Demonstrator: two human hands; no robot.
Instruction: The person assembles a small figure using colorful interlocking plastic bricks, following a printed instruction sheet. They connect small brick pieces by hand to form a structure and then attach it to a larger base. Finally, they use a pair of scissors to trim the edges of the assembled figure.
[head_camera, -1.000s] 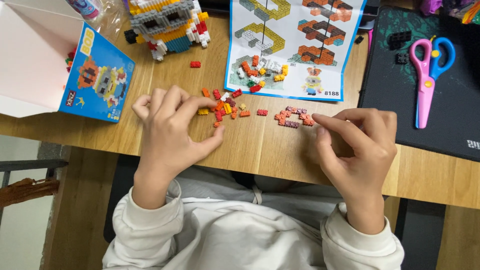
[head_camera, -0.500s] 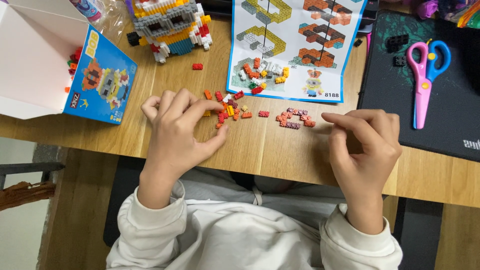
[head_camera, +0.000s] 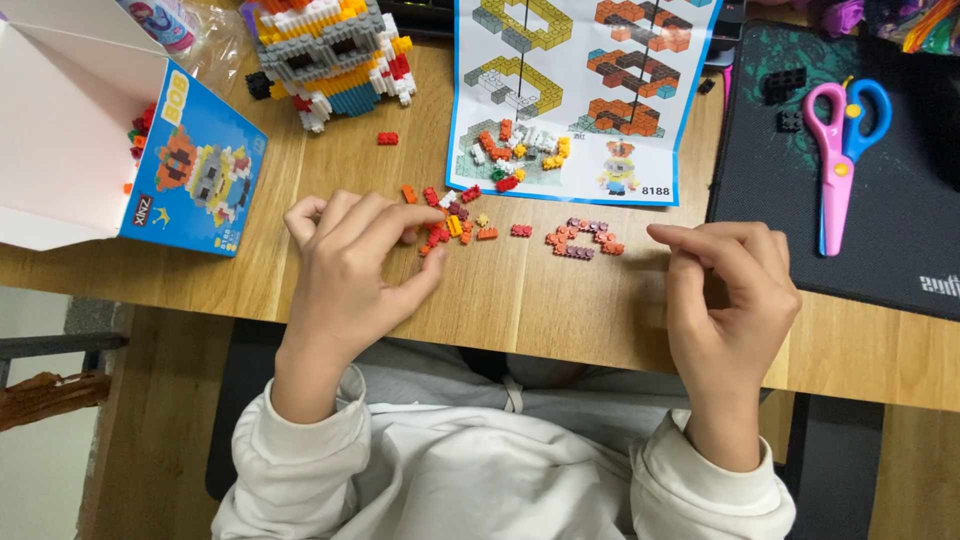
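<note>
My left hand rests on the wooden desk, its fingertips at the left edge of a small pile of loose red, orange and yellow bricks. To the right of the pile lies a small ring-shaped cluster of brown and orange bricks. My right hand hovers just right of that cluster. Its index finger points left, the other fingers are loosely curled, and nothing shows between them. A single red brick lies between pile and cluster.
A half-built brick figure stands at the back, with an instruction sheet carrying several bricks beside it. An open blue and white box sits at the left. Pink and blue scissors lie on a black mat at the right.
My right hand has drawn back to the right, off the ring-shaped cluster it was touching. My left hand stays at the loose pile, fingers slightly shifted.
</note>
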